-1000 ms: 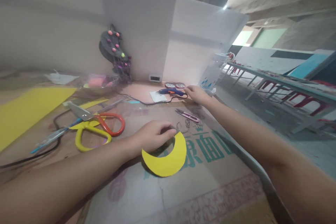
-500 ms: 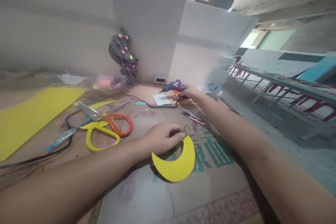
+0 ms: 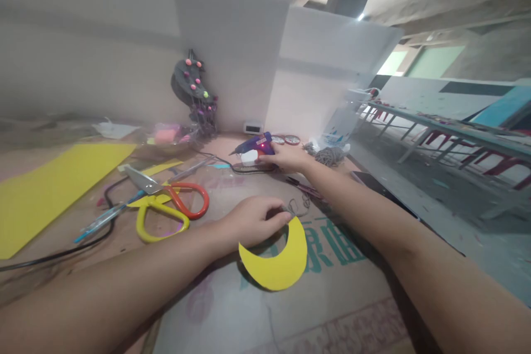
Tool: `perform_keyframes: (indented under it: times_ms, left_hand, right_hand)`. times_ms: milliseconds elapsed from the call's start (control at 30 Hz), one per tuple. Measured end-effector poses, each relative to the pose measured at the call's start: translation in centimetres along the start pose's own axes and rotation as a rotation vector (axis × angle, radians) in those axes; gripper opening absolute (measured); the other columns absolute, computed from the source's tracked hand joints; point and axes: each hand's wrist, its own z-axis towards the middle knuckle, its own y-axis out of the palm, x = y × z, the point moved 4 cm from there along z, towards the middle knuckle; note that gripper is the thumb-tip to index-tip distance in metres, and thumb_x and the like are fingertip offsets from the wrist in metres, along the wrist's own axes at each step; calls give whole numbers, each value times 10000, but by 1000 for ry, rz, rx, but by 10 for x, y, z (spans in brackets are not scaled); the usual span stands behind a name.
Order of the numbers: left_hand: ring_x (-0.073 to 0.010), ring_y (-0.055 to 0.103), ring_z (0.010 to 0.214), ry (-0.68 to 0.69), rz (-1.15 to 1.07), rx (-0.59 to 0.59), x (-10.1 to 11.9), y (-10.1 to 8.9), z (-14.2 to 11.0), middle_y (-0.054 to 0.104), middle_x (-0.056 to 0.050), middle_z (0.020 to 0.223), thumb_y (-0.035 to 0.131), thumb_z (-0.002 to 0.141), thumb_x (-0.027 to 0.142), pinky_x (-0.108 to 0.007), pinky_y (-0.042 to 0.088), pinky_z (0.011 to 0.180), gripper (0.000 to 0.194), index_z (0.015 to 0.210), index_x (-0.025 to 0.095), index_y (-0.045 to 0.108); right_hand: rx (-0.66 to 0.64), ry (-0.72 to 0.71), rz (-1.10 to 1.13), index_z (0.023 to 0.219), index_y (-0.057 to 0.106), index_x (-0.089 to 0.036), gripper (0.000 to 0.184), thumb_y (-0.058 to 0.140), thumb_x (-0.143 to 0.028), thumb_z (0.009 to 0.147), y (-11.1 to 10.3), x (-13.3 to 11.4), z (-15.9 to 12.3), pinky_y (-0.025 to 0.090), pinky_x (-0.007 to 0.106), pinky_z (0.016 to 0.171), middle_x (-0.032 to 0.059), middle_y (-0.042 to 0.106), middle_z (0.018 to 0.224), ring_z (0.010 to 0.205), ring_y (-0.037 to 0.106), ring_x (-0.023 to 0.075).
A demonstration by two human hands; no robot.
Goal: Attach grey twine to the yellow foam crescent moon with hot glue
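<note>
My left hand (image 3: 255,220) is closed, thumb and fingers pinching the upper tip of a yellow paper crescent moon (image 3: 279,271). A thin grey string (image 3: 302,207) curls on the cardboard just beyond the fingertips. Farther back, my right hand (image 3: 288,157) grips the handle of a blue glue gun (image 3: 255,142), its nozzle pointing left and a small red light glowing on its side. Under the gun a white pad (image 3: 249,157) shows in part. Thread snips (image 3: 305,186) lie below my right wrist, partly hidden by the forearm.
Scissors (image 3: 166,191) with red and yellow handles lie left of my left hand, near a pen (image 3: 102,221) and a yellow sheet (image 3: 62,188). A black cord (image 3: 37,261) crosses the table. Grey yarn (image 3: 331,156) sits right; a decorated grey crescent (image 3: 188,82) stands against the wall.
My right hand has moved left and toward me with the glue gun, over the white pad, uncovering the grey yarn. My left hand and the crescent have hardly moved.
</note>
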Motion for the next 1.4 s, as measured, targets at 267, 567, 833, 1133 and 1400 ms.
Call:
perform_keyframes:
  times_ms: [267, 567, 833, 1133, 1400]
  left_hand:
    - [-153, 545, 690, 41, 16, 18, -4, 3, 0, 628, -6, 738, 403, 907, 441, -246, 381, 611, 343, 784, 190, 602]
    - [-165, 562, 720, 22, 9, 9, -4, 2, 1, 650, -25, 772, 413, 903, 435, -249, 406, 642, 344, 815, 179, 625]
    - [-164, 571, 732, 0, 8, 1, 0, 0, 0, 659, -22, 776, 413, 903, 416, -244, 420, 655, 334, 804, 180, 628]
    - [-164, 566, 723, -25, -11, -11, -1, 1, 0, 652, -25, 776, 403, 906, 423, -249, 417, 645, 350, 831, 168, 631]
    - [-157, 562, 725, -5, -2, -8, -3, 1, 0, 647, -14, 772, 405, 907, 423, -243, 418, 653, 343, 818, 176, 625]
  right_hand:
    - [113, 24, 38, 1301, 455, -150, 500, 513, -428, 890, -4, -7, 3, 476, 344, 884, 139, 629, 1235, 1072, 608, 269]
    - [98, 64, -89, 968, 646, -159, 427, 604, -546, 794, 3, 7, -6, 482, 317, 721, 147, 714, 938, 845, 657, 290]
    - [61, 43, -79, 1066, 616, -147, 525, 510, -608, 838, 1, 19, 0, 468, 300, 762, 145, 694, 1061, 927, 646, 274]
    - [87, 49, -63, 1064, 630, -169, 373, 562, -464, 846, -1, 22, -3, 473, 292, 790, 102, 704, 1042, 934, 647, 252]
    - [111, 61, -58, 1129, 627, -175, 367, 565, -389, 838, 0, 15, -1, 491, 328, 784, 122, 703, 1066, 940, 652, 288]
